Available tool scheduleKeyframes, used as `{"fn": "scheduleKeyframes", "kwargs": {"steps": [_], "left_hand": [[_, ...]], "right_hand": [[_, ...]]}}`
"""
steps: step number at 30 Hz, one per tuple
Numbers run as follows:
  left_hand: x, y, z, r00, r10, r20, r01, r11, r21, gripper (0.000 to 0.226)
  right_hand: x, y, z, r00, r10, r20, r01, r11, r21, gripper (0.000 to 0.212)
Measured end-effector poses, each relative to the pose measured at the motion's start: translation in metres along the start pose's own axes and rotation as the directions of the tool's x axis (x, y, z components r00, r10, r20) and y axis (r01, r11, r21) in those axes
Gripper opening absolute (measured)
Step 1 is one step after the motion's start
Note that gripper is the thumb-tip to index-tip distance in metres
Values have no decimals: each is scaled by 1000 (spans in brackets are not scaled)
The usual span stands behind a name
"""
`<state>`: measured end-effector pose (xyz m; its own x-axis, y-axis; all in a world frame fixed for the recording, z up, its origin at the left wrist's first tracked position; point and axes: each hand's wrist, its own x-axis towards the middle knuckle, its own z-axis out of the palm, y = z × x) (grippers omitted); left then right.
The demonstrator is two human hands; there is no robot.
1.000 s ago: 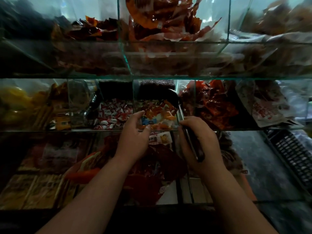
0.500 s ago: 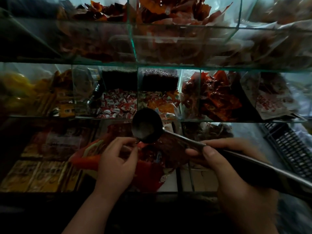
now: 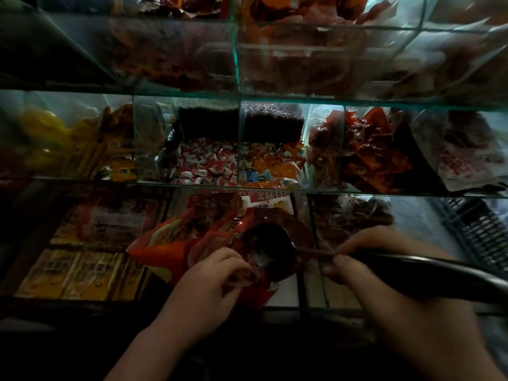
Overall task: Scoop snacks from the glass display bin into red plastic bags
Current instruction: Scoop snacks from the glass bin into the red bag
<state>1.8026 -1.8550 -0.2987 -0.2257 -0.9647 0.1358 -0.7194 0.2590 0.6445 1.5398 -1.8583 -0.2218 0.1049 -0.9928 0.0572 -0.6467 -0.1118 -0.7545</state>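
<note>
Left hand (image 3: 204, 284) pinches crinkled red plastic bag (image 3: 247, 291) mouth; right hand (image 3: 390, 273) grips long dark metal ladle (image 3: 270, 248), bowl over bag, near glass display bin (image 3: 239, 185).

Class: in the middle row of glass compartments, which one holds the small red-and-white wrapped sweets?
The one just left of the central divider: it holds the red-and-white sweets, while its right neighbour holds orange packets.

Snack shop, tiered glass display bins (image 3: 236, 59), packaged snacks (image 3: 203, 166)
</note>
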Motion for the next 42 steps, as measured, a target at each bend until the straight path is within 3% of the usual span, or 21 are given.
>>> {"fn": "scheduleKeyframes", "kwargs": {"steps": [1, 2, 5, 8, 10, 12, 14, 16, 19, 23, 26, 30, 32, 35, 38, 42], "left_hand": [[0, 0, 0, 1000, -31, -4, 31, 999, 27, 35], [-1, 0, -1, 998, -69, 3, 69, 997, 37, 35], [-1, 2, -10, 976, -144, 161, 155, 986, -60, 38], [2, 3, -17, 940, -96, 327, 119, 992, -52, 25], [2, 2, -15, 966, -99, 239, 129, 985, -113, 19], [-1, 1, -6, 990, -137, -35, 127, 970, -209, 15], [-2, -3, 3, 939, -133, -318, 102, 989, -112, 17], [-1, -8, 12, 899, -153, -411, 167, 986, -2, 18], [-2, -8, 22, 889, -280, -362, 248, 960, -133, 26], [-3, -2, 27, 857, -423, -293, 325, 886, -330, 43], [-4, -2, 30, 836, -402, -375, 312, 908, -279, 51], [-5, -10, 35, 822, -392, -412, 308, 916, -256, 45], [-5, -14, 35, 827, -394, -402, 309, 915, -261, 34], [-5, -22, 33, 813, -377, -444, 318, 926, -203, 24], [-5, -26, 29, 810, -388, -439, 343, 922, -180, 23], [-2, -23, 31, 840, -355, -411, 315, 935, -163, 35]], "right_hand": [[6, -15, 1, 996, -84, -12, 83, 994, -78, 12], [8, -16, 8, 997, -79, -6, 78, 994, -71, 3], [17, -13, 36, 986, -96, 133, 108, 990, -92, 12], [32, 9, 66, 969, -107, 224, 153, 968, -199, 25], [34, 19, 81, 980, -71, 187, 114, 966, -234, 22], [37, 24, 92, 995, -55, 86, 71, 977, -199, 14], [42, 24, 101, 1000, 14, 19, -12, 993, -114, 10], [49, 24, 103, 995, 101, 1, -101, 995, -14, 13], [55, 27, 101, 981, 192, 19, -192, 978, 79, 17], [53, 29, 104, 980, 181, 77, -190, 974, 125, 15], [52, 28, 108, 975, 216, 55, -223, 957, 186, 16], [41, 32, 113, 934, 345, -97, -272, 860, 432, 13], [30, 33, 121, 954, 268, -132, -209, 914, 347, 19], [22, 37, 130, 981, 180, -71, -165, 970, 177, 20], [28, 38, 132, 977, 212, 28, -212, 977, 13, 7], [34, 30, 140, 973, 227, 40, -225, 973, -55, 14]]}}
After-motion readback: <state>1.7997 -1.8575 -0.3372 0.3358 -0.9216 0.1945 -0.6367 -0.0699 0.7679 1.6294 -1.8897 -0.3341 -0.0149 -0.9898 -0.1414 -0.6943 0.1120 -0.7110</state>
